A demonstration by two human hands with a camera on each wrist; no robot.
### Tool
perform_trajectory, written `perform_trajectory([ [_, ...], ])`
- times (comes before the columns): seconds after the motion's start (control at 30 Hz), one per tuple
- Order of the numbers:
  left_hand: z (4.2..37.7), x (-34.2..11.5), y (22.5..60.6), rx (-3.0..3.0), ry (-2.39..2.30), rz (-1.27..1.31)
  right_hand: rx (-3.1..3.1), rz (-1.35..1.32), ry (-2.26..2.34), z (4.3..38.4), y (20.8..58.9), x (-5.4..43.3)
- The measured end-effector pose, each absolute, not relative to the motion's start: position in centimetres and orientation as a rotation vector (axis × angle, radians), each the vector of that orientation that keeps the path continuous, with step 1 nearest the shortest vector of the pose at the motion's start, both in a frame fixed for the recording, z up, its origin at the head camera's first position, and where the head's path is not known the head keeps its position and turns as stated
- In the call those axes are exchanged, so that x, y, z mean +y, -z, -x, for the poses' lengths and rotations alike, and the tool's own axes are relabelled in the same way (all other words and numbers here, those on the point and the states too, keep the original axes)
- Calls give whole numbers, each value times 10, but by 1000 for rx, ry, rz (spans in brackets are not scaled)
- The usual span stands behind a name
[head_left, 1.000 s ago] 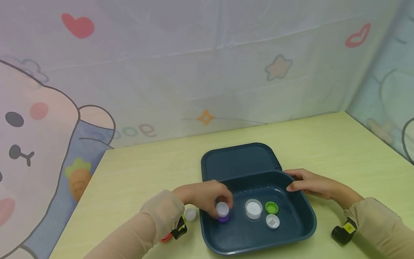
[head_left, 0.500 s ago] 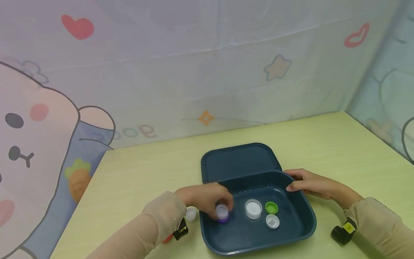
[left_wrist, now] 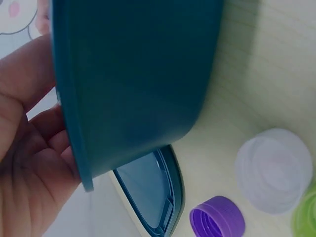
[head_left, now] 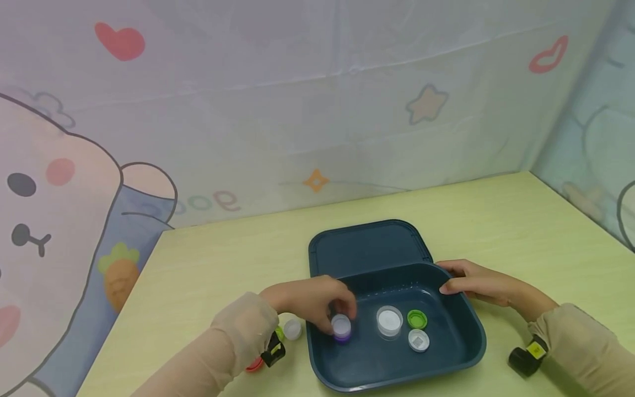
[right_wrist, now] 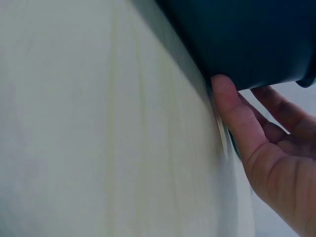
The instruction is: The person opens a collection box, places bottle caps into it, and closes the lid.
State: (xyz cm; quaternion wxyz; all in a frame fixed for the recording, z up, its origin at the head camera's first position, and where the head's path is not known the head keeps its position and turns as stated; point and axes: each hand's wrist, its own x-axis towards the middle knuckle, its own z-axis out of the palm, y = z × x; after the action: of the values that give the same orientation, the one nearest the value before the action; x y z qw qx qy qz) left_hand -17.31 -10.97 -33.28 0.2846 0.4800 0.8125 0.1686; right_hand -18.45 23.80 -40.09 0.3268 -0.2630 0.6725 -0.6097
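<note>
A dark blue plastic box point(head_left: 397, 369) holds several bottle caps. Over its left side my left hand point(head_left: 317, 298) curves thumb and fingers about a translucent white cap point(head_left: 341, 325), which sits over a purple cap point(head_left: 342, 339). The box wall hides these fingertips in the left wrist view. My right hand point(head_left: 476, 281) grips the box's far right corner, thumb over the rim and fingers outside. Inside, toward the middle, are a white cap in a clear ring point(head_left: 389, 320), a green cap point(head_left: 416, 318) and a white cap with a square mark point(head_left: 419, 341).
A dark blue lid point(head_left: 369, 248) lies behind the box. Left of the box, a translucent cap point(left_wrist: 274, 170), another purple cap point(left_wrist: 217, 217), a green cap point(left_wrist: 307, 217) and a red cap point(head_left: 255, 364) lie on the pale yellow table point(head_left: 223, 259). A printed cloth point(head_left: 347, 110) hangs behind.
The translucent cap has come down onto the purple cap inside the box. My left hand has since shifted slightly up and left. My right hand stays at the corner.
</note>
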Motion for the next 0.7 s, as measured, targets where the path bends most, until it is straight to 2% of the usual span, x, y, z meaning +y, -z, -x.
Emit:
perform_trajectory([
  [0.7,177,-148,323,2036,-1131,-1027,1731,708,1614,184,401,236],
])
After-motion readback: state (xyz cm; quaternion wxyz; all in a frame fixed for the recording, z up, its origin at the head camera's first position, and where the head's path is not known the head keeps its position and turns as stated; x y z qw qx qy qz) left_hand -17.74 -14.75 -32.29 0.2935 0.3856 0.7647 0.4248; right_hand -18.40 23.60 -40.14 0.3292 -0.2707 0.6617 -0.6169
